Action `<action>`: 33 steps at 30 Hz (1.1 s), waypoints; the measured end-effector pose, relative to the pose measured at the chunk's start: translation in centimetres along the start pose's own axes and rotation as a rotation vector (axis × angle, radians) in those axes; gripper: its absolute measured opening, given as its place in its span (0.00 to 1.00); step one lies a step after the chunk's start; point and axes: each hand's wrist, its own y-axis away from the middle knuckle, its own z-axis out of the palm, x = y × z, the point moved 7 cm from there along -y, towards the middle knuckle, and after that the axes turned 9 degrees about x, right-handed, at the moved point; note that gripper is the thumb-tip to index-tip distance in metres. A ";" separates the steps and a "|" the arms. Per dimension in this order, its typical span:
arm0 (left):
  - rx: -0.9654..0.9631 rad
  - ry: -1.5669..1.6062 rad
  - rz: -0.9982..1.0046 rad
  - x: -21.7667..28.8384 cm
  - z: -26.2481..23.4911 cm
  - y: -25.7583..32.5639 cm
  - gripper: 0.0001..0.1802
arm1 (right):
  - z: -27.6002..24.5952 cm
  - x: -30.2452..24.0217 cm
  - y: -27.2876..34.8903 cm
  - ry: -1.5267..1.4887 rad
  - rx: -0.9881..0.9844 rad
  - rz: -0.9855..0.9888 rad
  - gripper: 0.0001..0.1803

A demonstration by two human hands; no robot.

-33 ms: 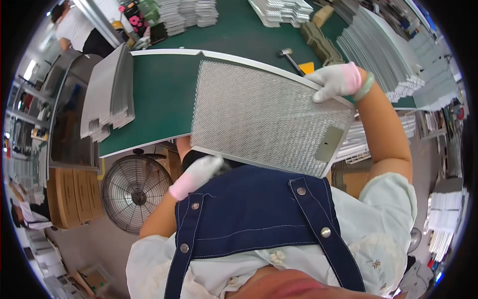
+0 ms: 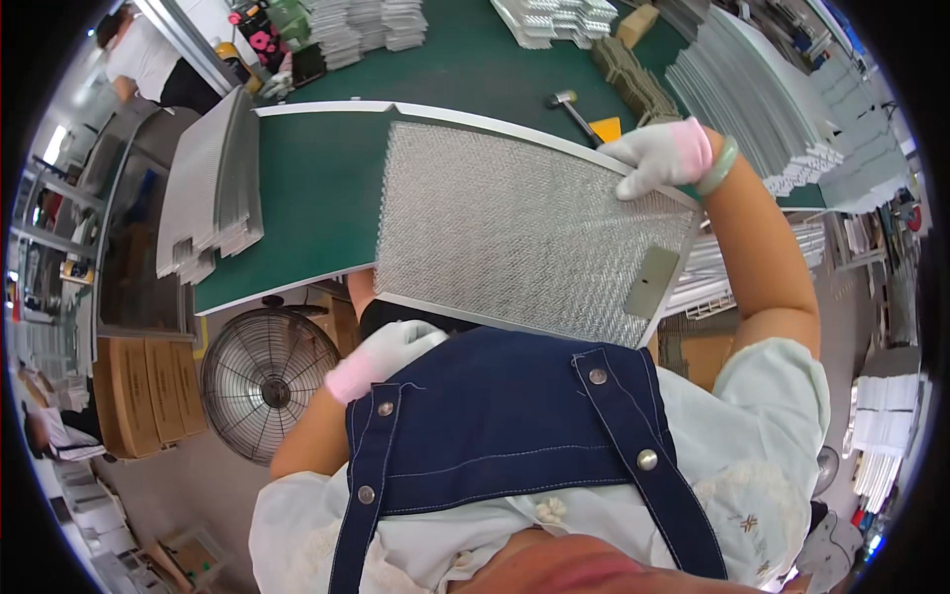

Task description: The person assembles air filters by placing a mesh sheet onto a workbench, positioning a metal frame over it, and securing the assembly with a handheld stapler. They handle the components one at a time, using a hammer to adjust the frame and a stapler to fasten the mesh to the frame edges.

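A silvery rectangular mesh filter panel lies tilted in front of me, partly over the green table and reaching my apron. White metal framing borders its far, near and right sides. The far strip runs on leftward past a notch at the corner, and the mesh's left edge is bare. My right hand, in a white glove with a pink cuff, is closed on the panel's far right edge. My gloved left hand is down by the apron's upper left, near the panel's near left corner; its fingertips are partly hidden.
On the green table stand a stack of mesh sheets at left and stacked frames at right. A hammer and a yellow scraper lie beyond the panel. A floor fan stands left; another person is far left.
My left hand has shifted slightly down and left, its fingers now bent closer to the apron. My right hand keeps its grip and the panel has barely moved.
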 end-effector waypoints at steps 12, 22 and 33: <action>-0.054 -0.827 0.622 24.6 -4.6 -6.5 0.22 | 0.1 -8.4 1.0 0.459 0.293 -0.087 0.17; 0.400 -0.913 0.854 20.0 -6.3 -5.6 0.14 | 3.0 -6.3 -0.4 0.743 0.933 -0.446 0.20; 0.480 -0.974 0.817 19.9 -7.0 -5.0 0.17 | 3.1 -8.2 -0.9 0.949 0.989 -0.512 0.17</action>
